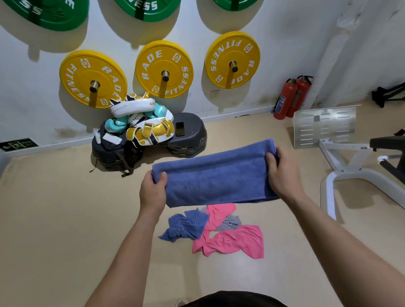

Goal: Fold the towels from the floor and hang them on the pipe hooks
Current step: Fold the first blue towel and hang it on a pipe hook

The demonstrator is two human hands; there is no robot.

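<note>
A blue towel point(216, 176), folded into a long band, is stretched in the air between my hands. My left hand point(152, 191) grips its left end with the thumb on top. My right hand point(282, 171) grips its right end the same way. Below it on the beige floor lies a crumpled heap: a small blue towel point(185, 226), a pink towel point(234, 243), and a grey one point(230, 223) partly under the pink. No pipe hooks are in view.
Yellow weight plates point(164, 69) and green plates point(148, 3) hang on the white wall. Boxing pads point(146, 123) are piled on a black step platform point(190, 132). Two red fire extinguishers point(291, 98) stand in the corner. A white gym machine frame point(355, 166) stands at the right.
</note>
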